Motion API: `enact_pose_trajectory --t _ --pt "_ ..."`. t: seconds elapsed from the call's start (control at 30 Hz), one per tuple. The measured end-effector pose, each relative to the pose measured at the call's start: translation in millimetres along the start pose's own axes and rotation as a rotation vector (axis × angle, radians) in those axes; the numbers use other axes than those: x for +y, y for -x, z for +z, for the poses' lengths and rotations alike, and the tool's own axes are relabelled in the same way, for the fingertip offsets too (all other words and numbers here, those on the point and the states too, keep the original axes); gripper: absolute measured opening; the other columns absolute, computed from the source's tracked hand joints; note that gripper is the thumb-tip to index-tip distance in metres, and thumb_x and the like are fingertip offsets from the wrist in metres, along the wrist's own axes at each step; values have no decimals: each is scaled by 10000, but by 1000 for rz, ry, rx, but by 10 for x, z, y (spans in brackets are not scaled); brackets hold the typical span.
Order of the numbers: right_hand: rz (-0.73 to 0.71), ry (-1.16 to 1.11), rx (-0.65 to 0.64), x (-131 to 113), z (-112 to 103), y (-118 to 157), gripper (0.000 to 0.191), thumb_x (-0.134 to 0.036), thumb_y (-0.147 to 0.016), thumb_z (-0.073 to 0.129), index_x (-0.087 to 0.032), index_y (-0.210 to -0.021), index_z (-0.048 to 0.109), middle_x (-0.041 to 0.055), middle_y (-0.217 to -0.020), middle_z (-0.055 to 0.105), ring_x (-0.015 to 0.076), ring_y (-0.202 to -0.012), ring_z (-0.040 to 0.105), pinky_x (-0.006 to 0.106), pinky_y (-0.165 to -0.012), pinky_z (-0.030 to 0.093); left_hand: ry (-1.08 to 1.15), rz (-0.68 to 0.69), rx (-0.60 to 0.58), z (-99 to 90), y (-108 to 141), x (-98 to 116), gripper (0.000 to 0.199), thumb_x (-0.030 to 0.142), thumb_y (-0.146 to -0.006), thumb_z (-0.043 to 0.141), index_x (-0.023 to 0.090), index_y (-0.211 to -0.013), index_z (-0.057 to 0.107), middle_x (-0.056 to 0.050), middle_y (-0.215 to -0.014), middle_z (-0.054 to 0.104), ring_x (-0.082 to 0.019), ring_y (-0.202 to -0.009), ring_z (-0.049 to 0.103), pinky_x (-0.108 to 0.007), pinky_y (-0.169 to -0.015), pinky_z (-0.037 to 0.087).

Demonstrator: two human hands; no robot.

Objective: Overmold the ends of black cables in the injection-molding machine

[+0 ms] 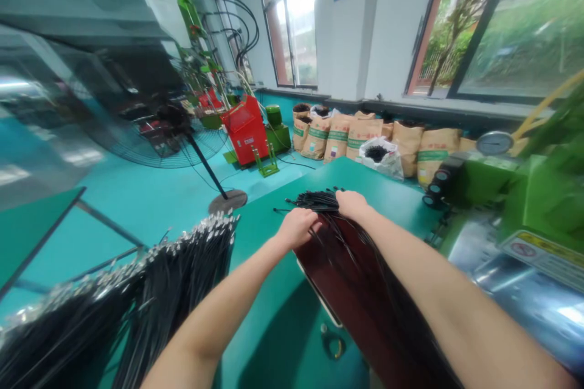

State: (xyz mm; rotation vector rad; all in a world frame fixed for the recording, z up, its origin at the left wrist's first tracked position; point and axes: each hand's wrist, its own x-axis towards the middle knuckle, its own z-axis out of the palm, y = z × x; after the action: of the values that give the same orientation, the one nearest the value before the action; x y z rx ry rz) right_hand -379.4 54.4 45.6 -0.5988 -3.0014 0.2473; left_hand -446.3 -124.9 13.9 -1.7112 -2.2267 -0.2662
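A bundle of thin black cables (319, 200) lies across the far end of a dark red board (337, 279) on the green table (274, 255). At the bundle's left side, my left hand (298, 228) is closed with its fingers curled on the cables. My right hand (352, 203) grips the bundle from the right, its fingertips partly hidden. Loose cable lengths trail from there toward me, under my right forearm. A larger heap of black cables with silvery ends (182, 273) hangs at the left.
Cutters (333, 343) lie near the board's left edge. A green machine with a gauge (495, 143) stands close on the right. A black fan (176, 118) stands at the left, a red machine (246, 130) and paper sacks (335, 137) beyond the table.
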Motion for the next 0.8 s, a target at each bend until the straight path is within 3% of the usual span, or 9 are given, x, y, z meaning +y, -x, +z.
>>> enact_pose_trajectory --t 0.17,0.3,0.4,0.47,0.57,0.63,0.7,0.8 --pt "-44 -56 132 70 -297 46 259 -121 -753 451 -175 -996 523 107 -895 636 260 -841 588 326 -701 411 -48 22 11 -3 20 -24 340 385 -884 361 190 -666 534 -20 -638 620 -144 -609 562 -278 -577 326" --pt "-85 -246 347 48 -510 204 280 -170 -767 402 -190 -1045 426 57 -915 611 219 -830 573 292 -716 403 -133 25 143 -90 -81 -15 409 379 -899 308 180 -618 530 -30 -573 601 -132 -536 538 -274 -514 270" --pt "-40 -406 469 79 -552 227 320 -186 -728 418 -187 -1047 402 46 -829 591 227 -743 564 310 -670 405 -187 37 253 -278 -162 -104 405 340 -891 326 174 -577 520 -28 -536 577 -117 -514 516 -265 -517 260" --pt "15 -426 433 114 -523 191 413 -198 -727 423 -174 -1135 360 45 -805 590 233 -730 560 319 -663 410 -198 53 316 -454 -209 -227 379 317 -877 354 171 -565 513 -24 -534 566 -112 -523 507 -259 -536 276" --pt "63 -361 285 121 -417 97 490 -196 -763 412 -148 -1241 316 88 -940 608 243 -868 563 320 -725 413 -121 -9 425 -703 -311 -441 324 324 -860 393 168 -608 525 -26 -598 581 -116 -586 516 -247 -588 323" --pt "62 -312 197 72 -319 43 412 -227 -794 427 -154 -1199 405 108 -1042 596 243 -956 548 310 -768 408 33 -130 508 -819 -426 -532 285 360 -851 420 164 -680 537 -20 -640 584 -111 -608 514 -228 -601 346" --pt "43 -293 116 1 -207 21 340 -328 -791 502 -170 -1092 502 102 -1026 606 243 -941 557 302 -754 420 199 -236 563 -902 -571 -545 285 400 -847 433 159 -731 534 -1 -628 565 -94 -574 488 -204 -571 345" --pt "13 -231 29 -68 -32 58 438 -375 -639 699 -174 -999 551 114 -995 597 285 -959 541 332 -747 430 215 -256 567 -1010 -786 -440 358 440 -864 392 156 -687 519 16 -547 506 -81 -502 430 -198 -516 295"
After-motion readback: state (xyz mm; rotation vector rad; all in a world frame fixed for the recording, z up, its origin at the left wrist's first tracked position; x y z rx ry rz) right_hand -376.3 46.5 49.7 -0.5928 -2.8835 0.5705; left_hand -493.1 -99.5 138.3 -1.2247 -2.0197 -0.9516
